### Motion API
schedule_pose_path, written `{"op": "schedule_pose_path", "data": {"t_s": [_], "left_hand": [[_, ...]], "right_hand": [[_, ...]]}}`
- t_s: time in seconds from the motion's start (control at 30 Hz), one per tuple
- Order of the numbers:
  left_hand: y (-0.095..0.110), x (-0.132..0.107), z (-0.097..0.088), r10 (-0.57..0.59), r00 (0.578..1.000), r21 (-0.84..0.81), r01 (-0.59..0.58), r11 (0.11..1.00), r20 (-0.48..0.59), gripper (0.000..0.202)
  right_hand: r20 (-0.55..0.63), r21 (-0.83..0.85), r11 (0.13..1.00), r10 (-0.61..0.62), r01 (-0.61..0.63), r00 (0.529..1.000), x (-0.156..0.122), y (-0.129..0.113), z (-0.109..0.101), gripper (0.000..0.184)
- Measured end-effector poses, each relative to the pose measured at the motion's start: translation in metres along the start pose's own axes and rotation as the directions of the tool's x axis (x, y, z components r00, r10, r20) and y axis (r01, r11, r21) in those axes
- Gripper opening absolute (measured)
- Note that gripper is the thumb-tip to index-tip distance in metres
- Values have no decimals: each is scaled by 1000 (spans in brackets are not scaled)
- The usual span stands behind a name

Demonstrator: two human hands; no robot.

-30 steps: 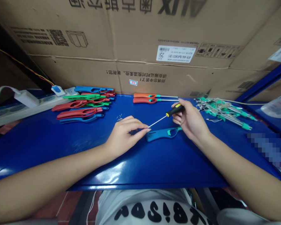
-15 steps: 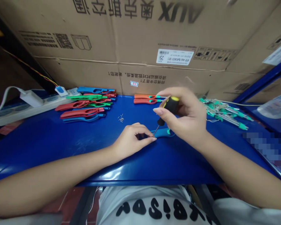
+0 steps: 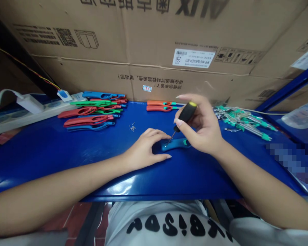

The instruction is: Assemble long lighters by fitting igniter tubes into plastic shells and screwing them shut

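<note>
A blue lighter casing (image 3: 174, 144) with a green trigger part lies flat on the blue table in front of me. My left hand (image 3: 146, 148) rests beside its left end, thumb and forefinger apart on either side of it; the hand looks open, though I cannot tell whether the forefinger touches the casing. My right hand (image 3: 204, 126) is closed round a black-and-yellow screwdriver (image 3: 186, 115). The shaft slants down to the left, its tip at the casing's left end, where a small shiny spot shows. Several small screws (image 3: 132, 127) lie loose beyond my left hand.
Blue, green and red lighter casings (image 3: 88, 120) are piled at the left by a white power strip (image 3: 53, 108). Two orange-red lighters (image 3: 159, 106) lie at the back. Metal tubes with green parts (image 3: 246, 121) are heaped at the right. A cardboard box (image 3: 143, 44) stands behind.
My left thumb and forefinger have parted from their pinch at the screwdriver tip, uncovering the casing's left end. The screwdriver remains in my right hand, tip still on the casing. The view has shifted slightly.
</note>
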State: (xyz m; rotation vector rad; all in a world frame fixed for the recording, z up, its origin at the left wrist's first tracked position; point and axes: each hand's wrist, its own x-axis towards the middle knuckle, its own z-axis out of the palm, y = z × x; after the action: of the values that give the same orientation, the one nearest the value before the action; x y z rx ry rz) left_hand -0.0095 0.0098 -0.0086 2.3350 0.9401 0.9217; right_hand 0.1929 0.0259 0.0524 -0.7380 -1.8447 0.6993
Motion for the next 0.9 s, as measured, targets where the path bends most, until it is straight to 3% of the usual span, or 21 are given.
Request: {"op": "schedule_pose_path", "data": {"t_s": [0.53, 0.77, 0.9], "left_hand": [[-6, 1, 3, -20, 998, 5, 20, 1000, 61, 39], [-7, 1, 3, 1, 999, 15, -2, 1000, 53, 36], [-7, 1, 3, -3, 999, 26, 2, 1000, 49, 30]], "right_hand": [[41, -10, 1000, 26, -25, 999, -3, 6, 3, 49], [202, 59, 997, 29, -42, 979, -1, 4, -3, 69], [216, 23, 999, 30, -36, 976, 0, 5, -6, 66]]}}
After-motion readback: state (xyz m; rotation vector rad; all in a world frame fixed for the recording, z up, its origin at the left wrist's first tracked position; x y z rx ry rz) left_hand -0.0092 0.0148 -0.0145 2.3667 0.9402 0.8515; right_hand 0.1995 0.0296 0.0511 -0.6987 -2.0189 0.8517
